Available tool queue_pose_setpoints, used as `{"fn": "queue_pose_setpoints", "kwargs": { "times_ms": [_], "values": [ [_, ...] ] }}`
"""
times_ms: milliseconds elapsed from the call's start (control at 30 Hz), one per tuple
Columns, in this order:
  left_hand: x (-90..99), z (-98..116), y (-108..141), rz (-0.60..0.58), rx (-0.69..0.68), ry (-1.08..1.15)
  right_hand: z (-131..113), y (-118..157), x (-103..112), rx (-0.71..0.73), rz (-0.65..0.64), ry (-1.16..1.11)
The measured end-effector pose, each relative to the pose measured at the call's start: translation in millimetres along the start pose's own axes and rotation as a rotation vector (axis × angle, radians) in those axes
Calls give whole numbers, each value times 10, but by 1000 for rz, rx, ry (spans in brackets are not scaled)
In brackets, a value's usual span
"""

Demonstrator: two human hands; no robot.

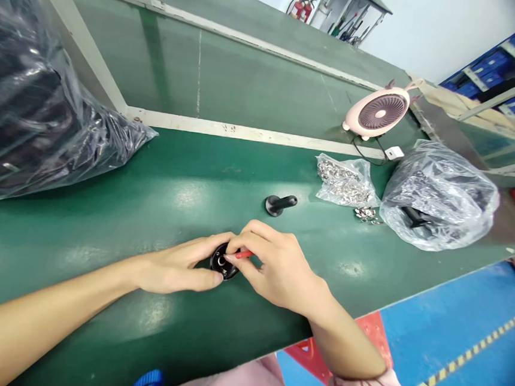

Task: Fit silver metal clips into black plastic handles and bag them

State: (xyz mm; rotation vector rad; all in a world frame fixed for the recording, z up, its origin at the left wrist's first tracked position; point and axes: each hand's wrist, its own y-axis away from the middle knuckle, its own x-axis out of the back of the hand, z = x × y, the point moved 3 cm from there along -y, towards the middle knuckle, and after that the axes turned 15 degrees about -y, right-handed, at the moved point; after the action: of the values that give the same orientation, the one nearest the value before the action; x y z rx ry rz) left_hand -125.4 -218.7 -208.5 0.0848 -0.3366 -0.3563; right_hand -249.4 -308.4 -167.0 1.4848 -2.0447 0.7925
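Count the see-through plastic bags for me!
3: a big bag at the left, a small bag right of centre, and a bulging bag beside it, further right. Others may be hidden.

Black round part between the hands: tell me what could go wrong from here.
The slim red item in the right hand might slip off the black round part and jab the left hand, whose fingers are close by. The black stemmed part sits just beyond the right hand and could get knocked. The loose metal pieces lie outside the bags, so a stray sweep might scatter them.
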Motion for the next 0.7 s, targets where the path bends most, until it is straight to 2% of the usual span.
{"fn": "queue_pose_setpoints", "kwargs": {
  "times_ms": [133, 300, 467, 533, 600, 633, 700],
  "values": [
    [-37, 19, -34, 53, 23, -166, -17, 13, -3, 24, 20, 69],
    [-91, 22, -84, 137, 26, -152, -49, 10, -40, 58, 40, 183],
    [-103, -11, -76, 130, 5, -102, -93, -23, 6, 33, 41, 26],
    [-94, -22, -65, 147, 11, -93, -155, -10, 113, 82, 133, -102],
    [-84, -27, -55, 155, 26, -97, -232, 41, 258, 177, 289, -188],
    [-79, -26, -51, 154, 34, -98, -266, 78, 324, 218, 367, -194],
    [-70, -20, -49, 147, 41, -87, -310, 141, 386, 259, 414, -130]
  ]
}}
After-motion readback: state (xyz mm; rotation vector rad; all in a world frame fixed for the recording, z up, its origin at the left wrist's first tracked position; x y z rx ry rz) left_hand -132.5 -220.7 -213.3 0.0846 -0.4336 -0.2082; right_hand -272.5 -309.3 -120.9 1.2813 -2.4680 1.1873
